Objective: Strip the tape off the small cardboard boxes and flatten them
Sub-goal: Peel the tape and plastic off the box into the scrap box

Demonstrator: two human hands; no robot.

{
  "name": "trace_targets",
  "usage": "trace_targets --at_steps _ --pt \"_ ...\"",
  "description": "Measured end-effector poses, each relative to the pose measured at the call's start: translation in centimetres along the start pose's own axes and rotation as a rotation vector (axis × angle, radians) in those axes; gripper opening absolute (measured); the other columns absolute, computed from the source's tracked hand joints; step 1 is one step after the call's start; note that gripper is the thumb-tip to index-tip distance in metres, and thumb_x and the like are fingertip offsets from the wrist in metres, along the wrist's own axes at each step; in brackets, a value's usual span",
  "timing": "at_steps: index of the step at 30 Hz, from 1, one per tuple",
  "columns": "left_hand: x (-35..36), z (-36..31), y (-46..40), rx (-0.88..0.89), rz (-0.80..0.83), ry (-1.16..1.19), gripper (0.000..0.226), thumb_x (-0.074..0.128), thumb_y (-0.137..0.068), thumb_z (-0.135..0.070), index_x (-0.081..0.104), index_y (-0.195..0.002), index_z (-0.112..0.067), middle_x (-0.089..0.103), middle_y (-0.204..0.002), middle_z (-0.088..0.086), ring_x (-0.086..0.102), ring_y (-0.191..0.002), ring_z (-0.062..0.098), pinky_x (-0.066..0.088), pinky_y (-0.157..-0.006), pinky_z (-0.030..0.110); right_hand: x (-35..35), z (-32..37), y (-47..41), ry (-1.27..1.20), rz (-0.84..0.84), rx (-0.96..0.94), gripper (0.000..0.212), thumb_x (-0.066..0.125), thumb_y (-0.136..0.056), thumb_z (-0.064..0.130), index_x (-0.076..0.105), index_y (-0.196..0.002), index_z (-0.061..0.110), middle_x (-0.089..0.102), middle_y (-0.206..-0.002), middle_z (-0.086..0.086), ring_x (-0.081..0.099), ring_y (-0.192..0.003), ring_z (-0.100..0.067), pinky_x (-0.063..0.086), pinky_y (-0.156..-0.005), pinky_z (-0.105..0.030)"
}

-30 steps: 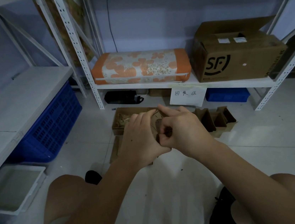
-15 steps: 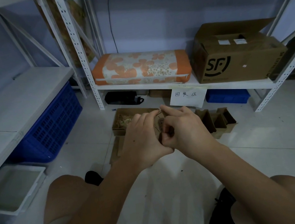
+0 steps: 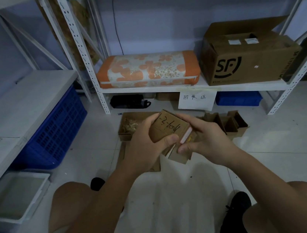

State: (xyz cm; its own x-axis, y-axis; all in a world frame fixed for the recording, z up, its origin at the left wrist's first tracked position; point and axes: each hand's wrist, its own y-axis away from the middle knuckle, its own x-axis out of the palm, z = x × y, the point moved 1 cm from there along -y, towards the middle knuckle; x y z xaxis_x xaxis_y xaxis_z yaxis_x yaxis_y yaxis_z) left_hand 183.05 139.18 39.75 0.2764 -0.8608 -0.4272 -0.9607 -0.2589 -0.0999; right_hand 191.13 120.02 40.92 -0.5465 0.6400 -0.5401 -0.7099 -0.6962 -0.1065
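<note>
Gripping a small cardboard box [image 3: 169,129] from its left side, left hand [image 3: 145,148] curled round it, right hand [image 3: 205,139] pinching its right end by a pink-white strip, box held above the floor [image 3: 176,187], more cardboard boxes [image 3: 227,122] lying behind.

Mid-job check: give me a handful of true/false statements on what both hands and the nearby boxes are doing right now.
1. Both the left hand and the right hand hold the small cardboard box. True.
2. The held box has handwriting on its top face. True.
3. The SF carton sits on the floor. False: it sits on the white shelf, beside the orange floral cushion.
4. The blue crate hangs overhead. False: it stands on the floor, under the left-hand shelf.
5. More small boxes lie on the floor beyond the right hand. True.
</note>
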Motion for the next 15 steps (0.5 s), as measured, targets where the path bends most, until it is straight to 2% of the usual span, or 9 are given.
trace_targets --at_steps 3,5,9,15 --pt "-0.2 -0.1 0.2 0.003 -0.043 0.057 0.066 0.093 -0.074 -0.03 0.056 -0.128 -0.031 0.064 -0.12 -0.018 0.058 -0.107 -0.009 0.048 -0.085 0.008 -0.2 -0.1 0.2 0.014 -0.012 -0.035 0.093 0.089 -0.071 0.011 0.045 -0.149 0.034 0.065 -0.129 0.013 0.058 -0.12 0.004 0.048 -0.097 -0.014" --pt "-0.2 -0.5 0.2 0.021 -0.079 0.078 0.062 0.094 -0.072 -0.027 0.057 -0.123 -0.029 0.066 -0.116 -0.016 0.06 -0.106 -0.006 0.048 -0.083 0.008 -0.1 -0.1 0.3 0.009 -0.038 -0.052 0.092 0.089 -0.07 0.01 0.047 -0.149 0.031 0.067 -0.125 0.012 0.06 -0.115 0.007 0.046 -0.093 -0.008" --pt "0.0 -1.1 0.5 0.076 -0.136 0.098 0.053 0.091 -0.076 -0.022 0.058 -0.116 -0.03 0.068 -0.11 -0.015 0.062 -0.103 -0.004 0.048 -0.082 0.01 0.0 0.1 0.3 0.075 -0.094 -0.13 0.09 0.09 -0.069 0.01 0.048 -0.145 0.035 0.068 -0.12 0.016 0.06 -0.114 0.006 0.044 -0.095 -0.007" --pt "0.1 -1.5 0.8 0.103 -0.196 0.092 0.046 0.086 -0.082 -0.016 0.058 -0.117 -0.025 0.067 -0.109 -0.014 0.061 -0.101 -0.004 0.048 -0.08 0.009 0.2 0.4 0.2 0.093 -0.144 -0.192 0.092 0.092 -0.066 0.011 0.049 -0.143 0.036 0.07 -0.115 0.016 0.062 -0.111 0.007 0.044 -0.097 -0.008"
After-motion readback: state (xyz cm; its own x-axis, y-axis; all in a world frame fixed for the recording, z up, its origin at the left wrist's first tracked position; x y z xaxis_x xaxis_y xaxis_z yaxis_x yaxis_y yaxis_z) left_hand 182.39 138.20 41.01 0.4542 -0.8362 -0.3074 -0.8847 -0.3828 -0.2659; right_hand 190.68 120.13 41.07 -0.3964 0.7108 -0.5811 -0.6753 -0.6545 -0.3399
